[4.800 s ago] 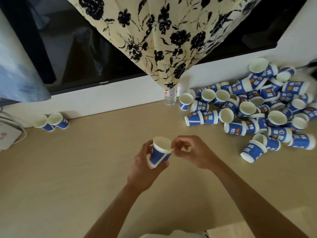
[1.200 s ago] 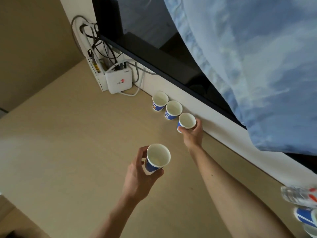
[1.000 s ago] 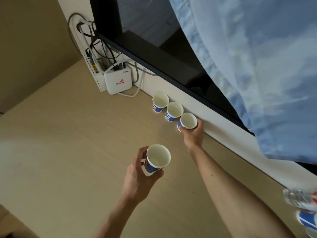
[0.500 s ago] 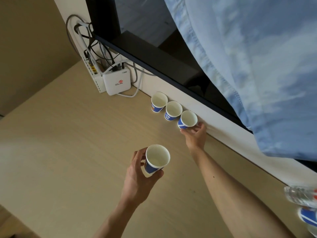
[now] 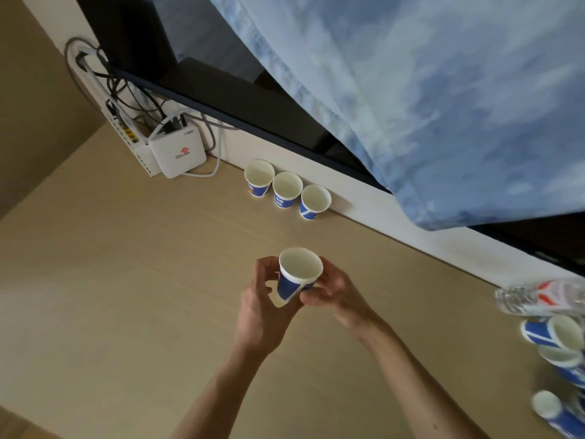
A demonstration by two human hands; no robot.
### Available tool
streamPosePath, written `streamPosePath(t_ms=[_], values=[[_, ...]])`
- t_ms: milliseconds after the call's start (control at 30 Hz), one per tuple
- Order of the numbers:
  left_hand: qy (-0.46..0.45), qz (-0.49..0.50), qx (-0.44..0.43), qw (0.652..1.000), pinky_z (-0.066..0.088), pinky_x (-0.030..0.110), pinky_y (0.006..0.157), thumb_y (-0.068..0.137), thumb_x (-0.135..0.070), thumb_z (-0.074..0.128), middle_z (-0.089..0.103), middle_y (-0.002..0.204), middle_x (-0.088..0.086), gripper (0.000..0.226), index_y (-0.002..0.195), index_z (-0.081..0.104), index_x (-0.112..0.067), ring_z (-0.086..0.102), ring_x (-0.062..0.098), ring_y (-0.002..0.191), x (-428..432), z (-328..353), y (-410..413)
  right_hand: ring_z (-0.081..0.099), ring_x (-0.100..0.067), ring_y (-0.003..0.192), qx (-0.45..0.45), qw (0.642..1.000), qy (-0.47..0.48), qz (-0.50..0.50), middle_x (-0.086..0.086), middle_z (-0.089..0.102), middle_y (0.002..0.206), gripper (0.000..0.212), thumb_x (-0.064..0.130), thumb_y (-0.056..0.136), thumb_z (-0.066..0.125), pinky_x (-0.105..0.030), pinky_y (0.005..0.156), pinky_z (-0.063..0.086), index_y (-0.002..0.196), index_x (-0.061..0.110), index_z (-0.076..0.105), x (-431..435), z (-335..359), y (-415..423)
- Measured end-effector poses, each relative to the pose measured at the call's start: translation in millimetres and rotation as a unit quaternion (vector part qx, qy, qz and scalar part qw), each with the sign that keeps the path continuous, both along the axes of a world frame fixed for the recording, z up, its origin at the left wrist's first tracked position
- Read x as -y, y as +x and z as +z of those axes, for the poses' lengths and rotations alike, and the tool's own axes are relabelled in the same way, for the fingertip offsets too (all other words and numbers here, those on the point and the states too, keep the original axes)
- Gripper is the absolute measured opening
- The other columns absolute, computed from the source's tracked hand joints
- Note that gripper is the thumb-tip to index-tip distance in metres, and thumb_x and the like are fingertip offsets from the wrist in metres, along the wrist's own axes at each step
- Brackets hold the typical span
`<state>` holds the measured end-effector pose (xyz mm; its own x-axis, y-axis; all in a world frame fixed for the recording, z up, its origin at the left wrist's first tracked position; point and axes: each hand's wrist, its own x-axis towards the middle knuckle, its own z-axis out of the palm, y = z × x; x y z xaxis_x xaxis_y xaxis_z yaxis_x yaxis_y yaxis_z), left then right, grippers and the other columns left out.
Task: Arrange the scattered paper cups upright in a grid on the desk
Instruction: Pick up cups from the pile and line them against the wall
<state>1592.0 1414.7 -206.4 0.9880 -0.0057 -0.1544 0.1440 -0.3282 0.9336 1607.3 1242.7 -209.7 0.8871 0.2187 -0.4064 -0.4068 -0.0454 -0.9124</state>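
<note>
Paper cup (image 5: 298, 275) is mouth-up over the desk (image 5: 126, 296) between both hands; I see the left hand (image 5: 262, 315) curled round its wall, the right hand (image 5: 335, 289) gripping the other side. Three cups (image 5: 286, 190) stand in a row beyond.

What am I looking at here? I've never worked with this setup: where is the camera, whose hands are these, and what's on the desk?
No machine here: these are a person's two bare hands, filmed by one wide-angle camera worn on the head, looking forward and down. The left hand and right hand both grip one blue-and-white paper cup, mouth up, over the beige wooden desk. A row of three matching cups stands upright along the back wall. More scattered cups lie at the right edge, near a clear plastic bottle. A white router box sits in the far corner with its cables.
</note>
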Motion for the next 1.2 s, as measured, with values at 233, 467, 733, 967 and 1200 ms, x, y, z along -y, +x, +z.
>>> streamPosePath(t_ms=[233,467,733,967,1200], values=[[-0.001,-0.026,-0.022,0.999,0.050,0.024,0.086,0.070,-0.027,0.090,0.060,0.127,-0.021,0.070,0.128,0.051,-0.029,0.058,0.000,0.113,-3,-7,-6,0.066,-0.004,0.084,0.022,0.980,-0.084,-0.178,0.004,0.074,0.096,0.049,0.009,0.065,0.084,-0.016,0.071,0.053,0.108,0.022,0.066,11,-9,14],[-0.012,0.013,-0.052,0.998,0.051,0.026,0.082,0.076,-0.027,0.086,0.064,0.119,-0.020,0.056,0.123,0.055,-0.031,0.061,0.001,0.108,-14,-17,-16,0.071,-0.014,0.095,0.047,0.928,-0.182,-0.322,-0.002,0.072,0.107,0.052,0.008,0.069,0.087,-0.020,0.077,0.056,0.112,0.020,0.062,37,-63,65],[-0.023,0.024,-0.067,0.997,0.053,0.030,0.083,0.077,-0.030,0.084,0.065,0.117,-0.023,0.051,0.120,0.056,-0.033,0.061,0.002,0.109,-18,-26,-23,0.067,-0.010,0.087,0.072,0.909,-0.236,-0.335,0.008,0.069,0.098,0.058,0.009,0.070,0.087,-0.027,0.083,0.053,0.119,0.015,0.058,39,-96,99],[-0.018,0.027,-0.060,0.998,0.053,0.032,0.083,0.073,-0.040,0.077,0.063,0.115,-0.026,0.049,0.118,0.056,-0.036,0.061,0.003,0.108,-24,-26,-20,0.068,-0.006,0.084,0.065,0.905,-0.230,-0.353,0.005,0.068,0.100,0.064,0.008,0.071,0.088,-0.029,0.085,0.057,0.126,0.012,0.055,37,-106,111],[-0.009,0.026,-0.062,0.998,0.053,0.031,0.082,0.075,-0.039,0.078,0.063,0.115,-0.026,0.051,0.121,0.056,-0.035,0.061,0.003,0.108,-27,-27,-22,0.069,-0.008,0.083,0.063,0.903,-0.230,-0.358,0.004,0.070,0.099,0.064,0.010,0.071,0.088,-0.022,0.080,0.054,0.126,0.016,0.055,38,-107,115]])
